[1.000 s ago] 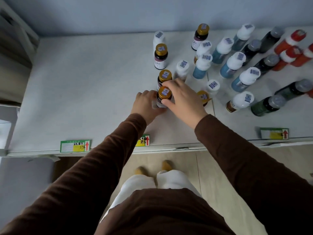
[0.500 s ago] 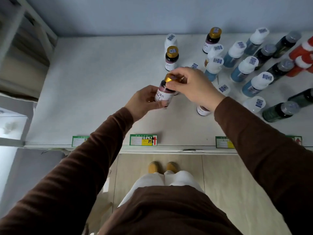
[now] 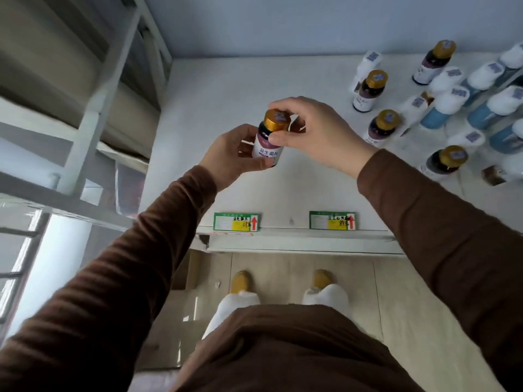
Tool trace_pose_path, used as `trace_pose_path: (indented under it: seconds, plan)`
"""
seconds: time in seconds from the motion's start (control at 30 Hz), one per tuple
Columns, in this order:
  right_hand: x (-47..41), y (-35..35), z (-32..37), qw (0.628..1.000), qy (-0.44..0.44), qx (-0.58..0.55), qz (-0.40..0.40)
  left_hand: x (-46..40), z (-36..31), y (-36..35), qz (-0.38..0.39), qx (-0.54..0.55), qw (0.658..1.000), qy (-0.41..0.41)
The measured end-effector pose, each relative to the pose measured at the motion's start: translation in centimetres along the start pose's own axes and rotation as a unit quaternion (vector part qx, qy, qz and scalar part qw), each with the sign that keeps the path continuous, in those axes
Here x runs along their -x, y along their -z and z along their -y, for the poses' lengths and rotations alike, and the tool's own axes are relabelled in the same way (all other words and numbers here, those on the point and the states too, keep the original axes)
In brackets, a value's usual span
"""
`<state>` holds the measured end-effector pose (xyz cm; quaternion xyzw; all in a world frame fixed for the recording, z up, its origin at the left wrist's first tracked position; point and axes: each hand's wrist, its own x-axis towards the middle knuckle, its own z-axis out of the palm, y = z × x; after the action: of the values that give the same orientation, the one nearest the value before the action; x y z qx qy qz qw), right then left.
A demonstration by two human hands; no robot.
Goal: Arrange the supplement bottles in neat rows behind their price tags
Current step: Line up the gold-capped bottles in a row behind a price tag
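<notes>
A dark bottle with a gold cap and a white label [image 3: 268, 147] hangs above the white shelf [image 3: 215, 89], held by both hands. My left hand [image 3: 232, 157] wraps its body from the left. My right hand [image 3: 314, 134] pinches it just under the cap from the right. Two green and yellow price tags sit on the shelf's front edge: the left price tag [image 3: 237, 222] and the right price tag [image 3: 332, 220]. Several more gold-capped dark bottles [image 3: 383, 127] stand to the right, mixed with white-capped blue bottles [image 3: 441, 107].
A white ladder-like frame [image 3: 93, 108] and shelving stand at the left. The shelf's left part, behind the left tag, holds no bottles. Below the shelf edge are a tiled floor and my feet in yellow shoes [image 3: 240, 280].
The gold-capped bottle has been lifted off the shelf and carried left, away from the cluster. My view has swung left, so the other bottles now sit at the right edge.
</notes>
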<state>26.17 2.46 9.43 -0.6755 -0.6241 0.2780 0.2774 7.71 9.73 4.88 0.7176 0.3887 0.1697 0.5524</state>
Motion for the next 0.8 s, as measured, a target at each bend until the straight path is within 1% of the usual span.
trace_pose_path:
  seconds: [0.1, 0.2, 0.33, 0.5, 0.63, 0.8]
  plan:
    - [-0.3, -4.3, 2.0, 0.999, -0.017, 0.018, -0.024, 1.6, 2.5, 3.1, 0.004, -0.042, 0.999, -0.015]
    - [0.0, -7.7, 3.1, 0.998, -0.025, 0.056, -0.013, 3.1, 5.2, 5.6, 0.017, -0.118, 0.993, -0.018]
    - [0.6, -10.8, 3.7, 0.993, -0.030, 0.112, 0.017, 4.0, 8.0, 7.9, 0.018, -0.271, 0.961, -0.049]
    - [0.8, -12.8, 3.4, 0.984, -0.025, 0.168, 0.052, 3.9, 9.8, 8.4, -0.020, -0.392, 0.918, -0.053]
    - [1.2, -13.5, 3.2, 0.984, -0.023, 0.169, 0.046, 3.7, 10.5, 8.5, -0.030, -0.424, 0.904, -0.046]
    - [1.3, -13.6, 2.9, 0.986, -0.031, 0.157, 0.048, 3.3, 10.2, 8.9, -0.022, -0.431, 0.901, -0.040]
